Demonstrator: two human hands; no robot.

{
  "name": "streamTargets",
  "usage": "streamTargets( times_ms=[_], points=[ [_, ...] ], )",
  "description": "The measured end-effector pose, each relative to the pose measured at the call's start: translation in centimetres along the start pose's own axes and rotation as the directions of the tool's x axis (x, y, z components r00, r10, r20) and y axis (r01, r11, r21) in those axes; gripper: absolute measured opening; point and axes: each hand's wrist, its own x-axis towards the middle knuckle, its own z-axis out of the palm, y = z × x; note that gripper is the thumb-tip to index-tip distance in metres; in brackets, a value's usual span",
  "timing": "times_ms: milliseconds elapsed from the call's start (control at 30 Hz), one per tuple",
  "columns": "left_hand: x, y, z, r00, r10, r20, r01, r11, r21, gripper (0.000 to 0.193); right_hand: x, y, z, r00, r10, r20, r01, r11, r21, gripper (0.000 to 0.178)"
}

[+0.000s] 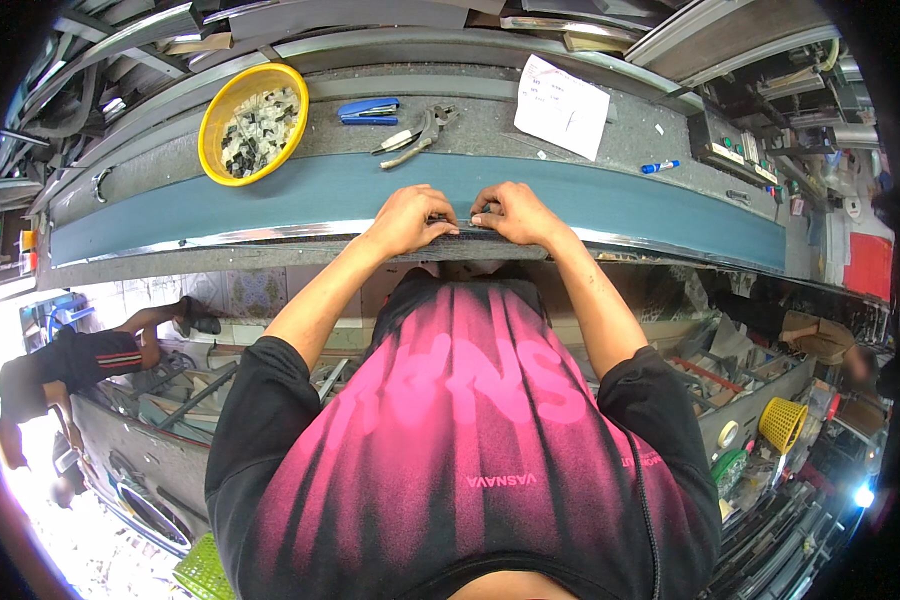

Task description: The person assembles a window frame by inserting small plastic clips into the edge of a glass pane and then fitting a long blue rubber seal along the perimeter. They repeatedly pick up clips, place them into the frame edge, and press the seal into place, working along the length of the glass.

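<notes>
Both hands work close together at the near edge of a long blue-grey panel [310, 193], along which a shiny metal strip [260, 233] runs. My left hand [415, 217] is closed in a pinch over the strip, thumb pointing right. A little to its right, my right hand [515, 213] is also pinched, its fingertips turned toward the left hand. A small dark piece seems to lie between the fingertips, too small and covered to name. Beyond the hands, a pair of pliers [422, 134] with its handles apart rests on the grey bench.
A yellow basket [207, 140] of small clear and dark pieces stands at the back left. Near it lies a blue stapler [368, 111]. White paper [562, 108], a blue marker [660, 166] and a switch box [735, 150] are rightward. Other people are at both sides behind me.
</notes>
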Motion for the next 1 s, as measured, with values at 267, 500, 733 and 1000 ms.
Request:
streamTargets(
  times_ms=[267, 500, 733, 1000],
  points=[
    [0.2, 0.3, 0.4, 0.998, -0.063, 0.004, 0.063, 0.995, -0.073, 0.017, -0.4, -0.7, -0.7, 0.998, 0.037, 0.043, -0.037, 0.999, 0.004, 0.028],
    [0.3, 0.7, 0.5, 0.992, -0.123, 0.030, 0.124, 0.991, -0.040, 0.016, -0.7, -0.5, -0.5, 0.999, 0.018, 0.026, -0.018, 1.000, -0.013, 0.029],
    [-0.8, 2.5, 1.4, 0.993, -0.033, -0.117, 0.047, 0.992, 0.115, 0.013, -0.2, 0.7, -0.5, 0.996, 0.040, 0.080, -0.047, 0.994, 0.095, 0.031],
    [-1.8, 3.1, 2.8, 0.975, 0.000, -0.221, 0.048, 0.977, 0.209, 0.011, -0.4, -0.3, -0.9, 0.998, 0.044, 0.039, -0.047, 0.995, 0.093, 0.025]
  ],
)
